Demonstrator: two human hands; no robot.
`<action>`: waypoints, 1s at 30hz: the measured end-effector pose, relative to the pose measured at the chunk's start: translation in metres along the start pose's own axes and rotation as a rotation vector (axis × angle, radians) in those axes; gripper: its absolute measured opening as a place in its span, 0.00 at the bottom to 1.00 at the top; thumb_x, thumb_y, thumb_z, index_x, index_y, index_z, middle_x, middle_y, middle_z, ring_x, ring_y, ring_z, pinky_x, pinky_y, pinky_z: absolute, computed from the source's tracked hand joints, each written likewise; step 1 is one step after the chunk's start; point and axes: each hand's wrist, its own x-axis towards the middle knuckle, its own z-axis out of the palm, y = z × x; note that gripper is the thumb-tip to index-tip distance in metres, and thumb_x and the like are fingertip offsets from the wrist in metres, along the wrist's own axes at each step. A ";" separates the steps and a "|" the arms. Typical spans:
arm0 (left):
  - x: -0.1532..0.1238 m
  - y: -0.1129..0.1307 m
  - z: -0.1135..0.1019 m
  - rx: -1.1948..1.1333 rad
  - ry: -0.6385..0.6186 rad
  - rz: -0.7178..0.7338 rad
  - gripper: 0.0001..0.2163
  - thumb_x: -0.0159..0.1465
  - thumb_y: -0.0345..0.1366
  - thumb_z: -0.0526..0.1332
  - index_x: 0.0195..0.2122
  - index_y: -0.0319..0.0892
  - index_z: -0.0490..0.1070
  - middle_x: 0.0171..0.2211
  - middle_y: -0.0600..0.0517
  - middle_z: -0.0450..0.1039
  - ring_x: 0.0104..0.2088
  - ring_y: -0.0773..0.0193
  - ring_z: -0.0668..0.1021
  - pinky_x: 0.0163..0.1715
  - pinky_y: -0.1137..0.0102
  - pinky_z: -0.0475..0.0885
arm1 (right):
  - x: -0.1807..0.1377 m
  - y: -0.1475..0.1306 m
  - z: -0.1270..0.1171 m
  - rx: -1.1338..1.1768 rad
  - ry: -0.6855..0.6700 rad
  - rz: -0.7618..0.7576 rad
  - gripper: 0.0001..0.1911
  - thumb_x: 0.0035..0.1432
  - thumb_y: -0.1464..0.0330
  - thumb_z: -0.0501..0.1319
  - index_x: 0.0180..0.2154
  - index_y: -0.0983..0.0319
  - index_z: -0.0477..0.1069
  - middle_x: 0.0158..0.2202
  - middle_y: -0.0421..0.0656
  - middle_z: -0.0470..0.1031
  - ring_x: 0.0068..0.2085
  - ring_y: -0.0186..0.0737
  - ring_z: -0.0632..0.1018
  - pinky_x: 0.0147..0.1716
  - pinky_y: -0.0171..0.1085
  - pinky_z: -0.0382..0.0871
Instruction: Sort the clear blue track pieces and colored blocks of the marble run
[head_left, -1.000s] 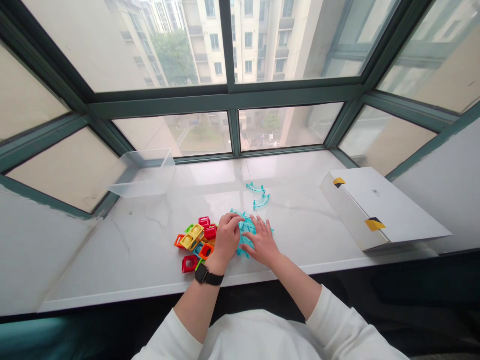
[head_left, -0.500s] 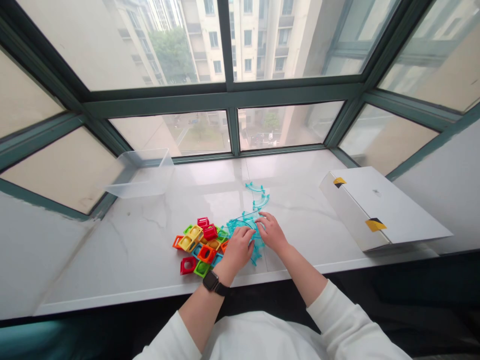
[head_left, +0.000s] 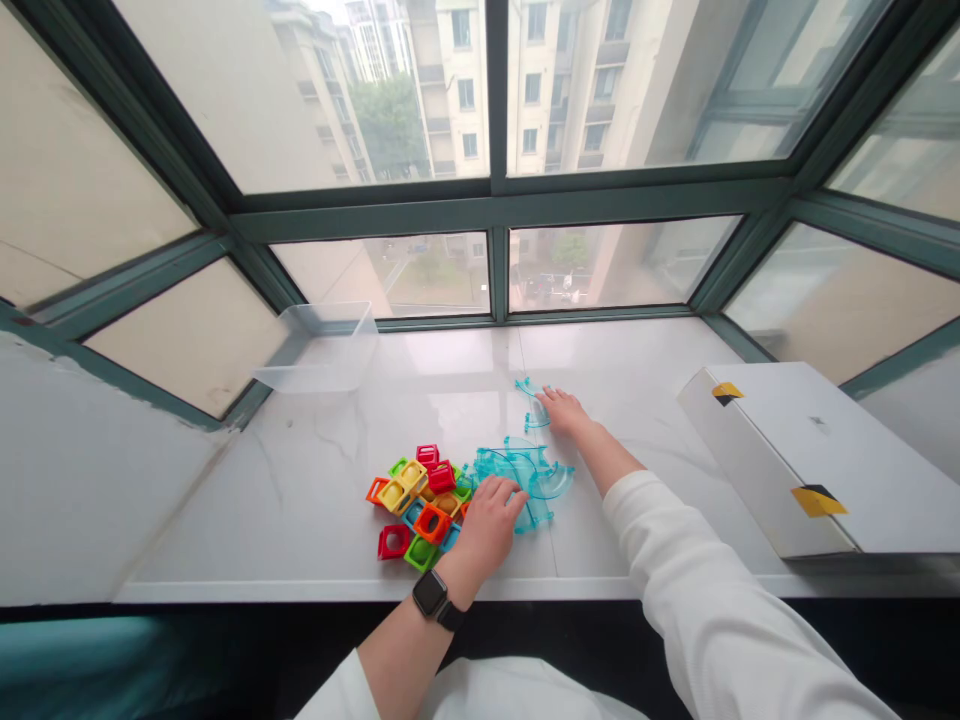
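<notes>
Clear turquoise marble-run track pieces (head_left: 517,462) lie in a loose heap near the middle of the sill. My left hand (head_left: 491,515) rests at the heap's near left edge, fingers loosely bent and apart, gripping nothing I can see. Farther back, my right hand (head_left: 562,410) lies palm down with its fingers stretched out over two curved turquoise track pieces (head_left: 530,420), partly covering them. Left of my left hand, touching the heap, is a pile of coloured plastic blocks with round holes (head_left: 433,522) in red, yellow, orange, green and blue.
A clear plastic bin (head_left: 322,375) stands at the back left by the window. On the right sits a large white box (head_left: 810,440) with yellow-and-black tape tabs. The white marbled sill (head_left: 300,540) ends at a front edge close to my body.
My right hand has left the heap and reached back to the separate curved pieces. My left hand stays by the heap. The camera view has shifted slightly left.
</notes>
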 end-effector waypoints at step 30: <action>-0.002 -0.020 0.007 0.030 0.298 -0.066 0.24 0.68 0.23 0.56 0.63 0.46 0.67 0.59 0.41 0.72 0.62 0.48 0.72 0.62 0.47 0.70 | -0.189 -0.015 -0.004 0.758 0.289 -0.205 0.05 0.62 0.70 0.59 0.38 0.56 0.74 0.39 0.43 0.76 0.39 0.43 0.75 0.41 0.40 0.72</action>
